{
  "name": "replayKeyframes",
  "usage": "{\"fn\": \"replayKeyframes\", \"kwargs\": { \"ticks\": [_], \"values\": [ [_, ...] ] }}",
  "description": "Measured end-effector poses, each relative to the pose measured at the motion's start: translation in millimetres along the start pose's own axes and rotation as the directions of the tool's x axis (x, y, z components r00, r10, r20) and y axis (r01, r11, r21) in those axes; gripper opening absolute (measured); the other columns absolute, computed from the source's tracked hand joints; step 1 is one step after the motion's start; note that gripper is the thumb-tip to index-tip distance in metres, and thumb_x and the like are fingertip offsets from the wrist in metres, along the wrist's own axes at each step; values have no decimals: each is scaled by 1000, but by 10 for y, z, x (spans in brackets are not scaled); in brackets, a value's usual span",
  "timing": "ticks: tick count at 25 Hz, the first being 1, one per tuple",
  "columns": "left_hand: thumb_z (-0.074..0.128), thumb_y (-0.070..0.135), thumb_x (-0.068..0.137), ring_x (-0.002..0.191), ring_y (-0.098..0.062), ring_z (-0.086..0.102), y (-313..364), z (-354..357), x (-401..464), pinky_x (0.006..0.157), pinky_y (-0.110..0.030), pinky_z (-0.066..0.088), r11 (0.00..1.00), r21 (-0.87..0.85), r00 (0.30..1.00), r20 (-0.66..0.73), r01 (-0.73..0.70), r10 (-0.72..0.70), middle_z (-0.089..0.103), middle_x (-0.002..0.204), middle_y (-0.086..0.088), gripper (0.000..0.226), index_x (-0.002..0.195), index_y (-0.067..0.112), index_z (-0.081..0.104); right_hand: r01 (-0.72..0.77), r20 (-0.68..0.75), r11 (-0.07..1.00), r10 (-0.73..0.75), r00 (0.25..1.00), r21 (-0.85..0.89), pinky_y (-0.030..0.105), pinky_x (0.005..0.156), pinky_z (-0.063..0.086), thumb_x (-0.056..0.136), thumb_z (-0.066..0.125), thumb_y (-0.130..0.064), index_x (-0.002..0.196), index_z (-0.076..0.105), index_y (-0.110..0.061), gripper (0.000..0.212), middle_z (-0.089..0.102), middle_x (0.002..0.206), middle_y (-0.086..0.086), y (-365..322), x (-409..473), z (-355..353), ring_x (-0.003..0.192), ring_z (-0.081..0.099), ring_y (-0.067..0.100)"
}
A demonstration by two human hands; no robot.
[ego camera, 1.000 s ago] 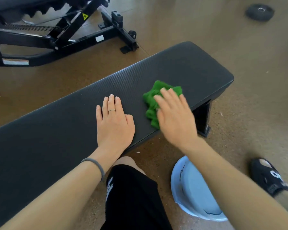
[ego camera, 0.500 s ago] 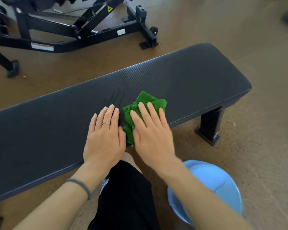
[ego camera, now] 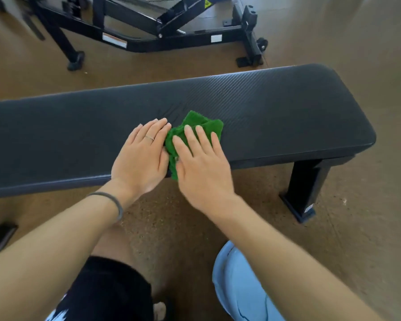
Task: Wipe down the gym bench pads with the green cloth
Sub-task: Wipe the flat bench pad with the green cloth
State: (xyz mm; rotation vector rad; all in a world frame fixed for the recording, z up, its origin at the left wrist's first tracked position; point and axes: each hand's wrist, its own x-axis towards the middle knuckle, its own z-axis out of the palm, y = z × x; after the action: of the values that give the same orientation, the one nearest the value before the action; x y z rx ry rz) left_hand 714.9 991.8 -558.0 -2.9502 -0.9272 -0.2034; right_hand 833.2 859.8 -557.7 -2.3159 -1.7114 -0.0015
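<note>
Hands on the desk (ego camera: pixel 276 107): right hand (ego camera: pixel 202 163) presses the green cloth (ego camera: pixel 195 128) flat under straight fingers (ego camera: pixel 190 140), gripping nothing; left hand (ego camera: pixel 141 158) lies flat beside it, touching. Cloth, crumpled terry at the near edge, looks soft and light, best handled by palm pressure.

You have two hands in view: one left hand (ego camera: pixel 141 158) and one right hand (ego camera: pixel 200 167). Count one green cloth (ego camera: pixel 196 126), one flat bench pad (ego camera: pixel 276 112), one black adjustable bench frame (ego camera: pixel 148 40), one blue basin (ego camera: pixel 239 288), one ring (ego camera: pixel 149 137) and one wristband (ego camera: pixel 116 202).
</note>
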Motion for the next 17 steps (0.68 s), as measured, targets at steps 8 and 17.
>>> {"fn": "replayKeyframes", "kwargs": {
  "ticks": [8,17],
  "values": [
    [25,33,106,154,-23,30,-19,-36,-15,129,-41,17,993,-116,999,31,-10,14,35,166,-7,58,158,11,38,-328,-96,944,324,941,-30,54,128,12,107,24,-35,158,39,-19,55,31,168,9,311,187,37,158,20,30],
    [40,31,106,150,-30,32,-1076,-149,-175,127,-47,21,976,-174,990,83,131,-118,39,161,-11,52,154,10,42,-214,20,969,218,976,-126,47,129,16,107,21,-42,158,38,-27,56,32,168,3,-507,211,101,157,23,24]
  ]
}}
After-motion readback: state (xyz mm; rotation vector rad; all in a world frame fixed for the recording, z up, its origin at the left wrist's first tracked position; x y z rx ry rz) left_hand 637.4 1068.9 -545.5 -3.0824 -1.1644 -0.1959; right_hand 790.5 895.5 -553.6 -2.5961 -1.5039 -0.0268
